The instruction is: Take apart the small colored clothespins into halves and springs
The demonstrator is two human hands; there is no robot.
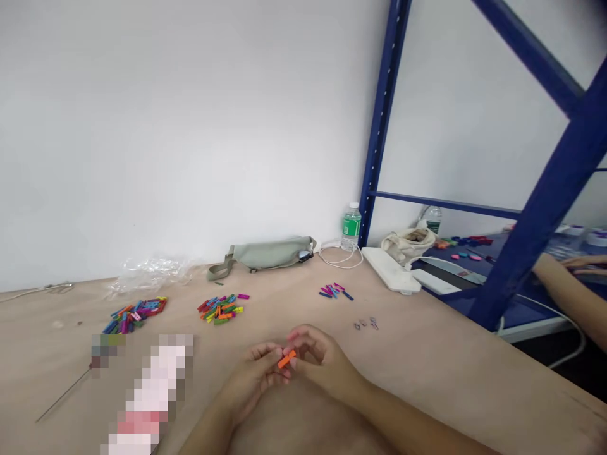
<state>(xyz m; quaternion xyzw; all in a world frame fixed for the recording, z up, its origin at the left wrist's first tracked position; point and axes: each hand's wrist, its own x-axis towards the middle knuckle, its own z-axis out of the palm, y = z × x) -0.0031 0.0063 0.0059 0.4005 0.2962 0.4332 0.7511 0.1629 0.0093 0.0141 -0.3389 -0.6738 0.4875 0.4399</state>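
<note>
Our left hand (251, 379) and right hand (322, 357) meet low over the table (427, 360), their fingertips pinching an orange clothespin piece (286, 359) between them. Ahead lie 3 heaps of multicoloured clothespin pieces (220, 308), with small metal clips (365, 323) near the right-hand heap. A co-worker's forearm (573, 303) reaches in beyond a blue metal shelf frame (535, 202).

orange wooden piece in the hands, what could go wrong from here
The orange wooden piece is small and pinched between the left hand and right hand, so it could slip and drop. The tiny metal parts lie loose on the table and could be knocked aside. The nearby coloured pieces could get scattered.
</note>
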